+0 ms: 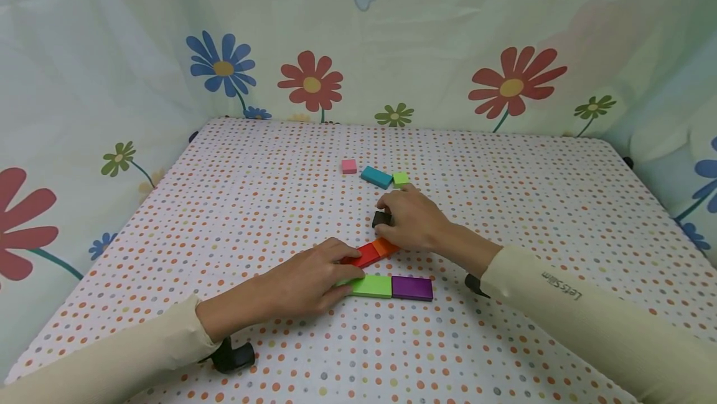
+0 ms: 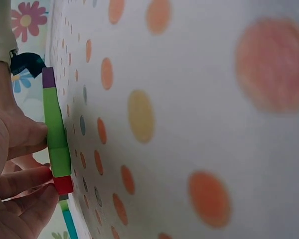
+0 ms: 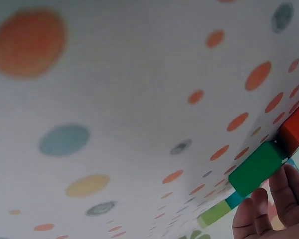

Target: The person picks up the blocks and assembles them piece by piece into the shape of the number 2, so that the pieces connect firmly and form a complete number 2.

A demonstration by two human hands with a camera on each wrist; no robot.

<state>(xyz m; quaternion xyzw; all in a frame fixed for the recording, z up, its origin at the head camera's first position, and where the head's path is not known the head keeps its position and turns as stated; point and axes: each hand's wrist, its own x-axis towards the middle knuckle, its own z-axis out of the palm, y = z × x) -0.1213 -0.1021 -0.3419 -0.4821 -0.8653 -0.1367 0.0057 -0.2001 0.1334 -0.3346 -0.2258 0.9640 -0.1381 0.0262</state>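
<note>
In the head view, my left hand [image 1: 316, 276] holds the left end of a light green block [image 1: 374, 286] between thumb and forefinger. Another finger rests on a red block [image 1: 366, 255], just beyond. A purple block [image 1: 412, 288] adjoins the light green one end to end. My right hand [image 1: 417, 217] pinches a block [image 1: 381, 220] that looks almost black from the head; the right wrist view shows it as a dark green block [image 3: 257, 169]. It is close to an orange block [image 1: 386, 246], which touches the red one and is partly covered by the right thumb.
Farther back lie a pink block [image 1: 349, 166], a teal block [image 1: 376, 177] and a small lime block [image 1: 400, 179] beside the right fingertips. The table carries a dotted cloth [image 1: 252, 205]. A flowered curtain [image 1: 437, 49] surrounds its back and sides.
</note>
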